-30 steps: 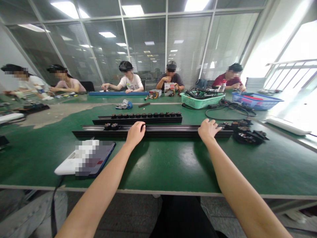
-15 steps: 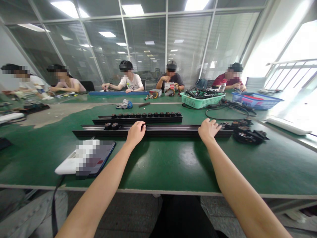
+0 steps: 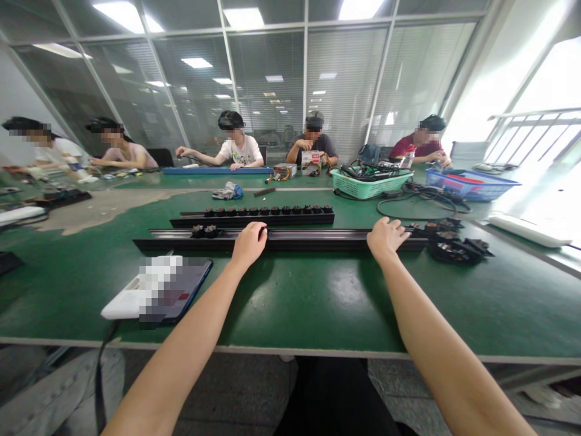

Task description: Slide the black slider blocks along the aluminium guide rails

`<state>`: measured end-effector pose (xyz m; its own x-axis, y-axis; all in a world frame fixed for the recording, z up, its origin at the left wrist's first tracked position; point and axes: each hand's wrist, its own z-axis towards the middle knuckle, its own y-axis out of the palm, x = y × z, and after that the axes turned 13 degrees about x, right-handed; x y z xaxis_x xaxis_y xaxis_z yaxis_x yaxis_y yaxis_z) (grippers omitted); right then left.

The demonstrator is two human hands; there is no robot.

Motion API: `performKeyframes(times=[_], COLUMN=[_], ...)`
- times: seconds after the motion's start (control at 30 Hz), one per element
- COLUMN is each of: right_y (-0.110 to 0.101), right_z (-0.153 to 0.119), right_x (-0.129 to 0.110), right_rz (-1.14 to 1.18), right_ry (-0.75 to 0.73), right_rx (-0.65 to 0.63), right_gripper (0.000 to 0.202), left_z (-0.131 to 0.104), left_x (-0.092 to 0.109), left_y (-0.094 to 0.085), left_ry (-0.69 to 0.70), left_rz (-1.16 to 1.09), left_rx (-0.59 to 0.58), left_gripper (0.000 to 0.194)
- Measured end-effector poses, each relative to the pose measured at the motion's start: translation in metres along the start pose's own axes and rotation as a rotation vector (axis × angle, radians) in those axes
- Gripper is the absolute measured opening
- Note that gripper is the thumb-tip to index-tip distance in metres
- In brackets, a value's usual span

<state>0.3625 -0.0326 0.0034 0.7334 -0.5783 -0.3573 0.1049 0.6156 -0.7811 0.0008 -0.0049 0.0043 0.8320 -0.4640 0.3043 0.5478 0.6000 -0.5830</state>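
Observation:
A long black rail (image 3: 318, 240) lies across the green table, with two small black parts (image 3: 205, 231) in its channel at the left. My left hand (image 3: 249, 245) is closed at the rail's middle; a bit of something black shows at its fingertips, mostly hidden. Over the right part of the rail is my right hand (image 3: 387, 235), its fingers apart and nothing seen in them. Just right of it lies a pile of black parts (image 3: 458, 248). Behind, a shorter black rail (image 3: 254, 221) carries a row of several such parts.
A white device and a dark phone (image 3: 193, 284) lie at the front left. Farther back are a grey-blue glove (image 3: 228, 191), a green basket (image 3: 374, 186) of cables and a blue basket (image 3: 472, 184). Several people sit across the table.
My right hand has shifted slightly right along the rail. My left hand has stayed in place. Across the table, a person in a white shirt has raised a hand.

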Motion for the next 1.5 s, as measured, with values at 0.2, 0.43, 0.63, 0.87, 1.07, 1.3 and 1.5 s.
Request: performKeyframes(times=[0.2,0.43,0.63,0.87,1.07,1.3,1.5], right_y=[0.006,0.008,0.009,0.006,0.004,0.002,-0.001], right_z=[0.003,0.002,0.001,0.001,0.003,0.006,0.003], right_x=[0.004,0.006,0.006,0.005,0.004,0.006,0.016], right_rz=[0.001,0.002,0.001,-0.012,-0.024,-0.064,-0.079], right_ry=[0.011,0.010,0.002,0.029,0.061,-0.005,-0.108], right_rx=[0.019,0.041,0.065,0.035,-0.071,-0.129,-0.134], right_gripper=[0.040,0.039,0.038,0.040,0.045,0.049,0.047], left_z=[-0.001,-0.001,-0.001,0.000,-0.001,-0.002,-0.002], left_x=[-0.001,0.001,0.000,0.001,0.000,0.001,0.002], left_y=[0.000,-0.001,0.001,0.001,0.001,0.000,-0.001], left_ry=[-0.001,-0.009,-0.024,-0.024,-0.022,-0.019,-0.028], left_rz=[0.001,0.002,0.005,-0.003,0.005,0.000,0.005], left_rx=[0.005,-0.002,-0.007,-0.008,-0.006,0.000,0.002], left_gripper=[0.029,0.029,0.028,0.028,0.029,0.030,0.029])
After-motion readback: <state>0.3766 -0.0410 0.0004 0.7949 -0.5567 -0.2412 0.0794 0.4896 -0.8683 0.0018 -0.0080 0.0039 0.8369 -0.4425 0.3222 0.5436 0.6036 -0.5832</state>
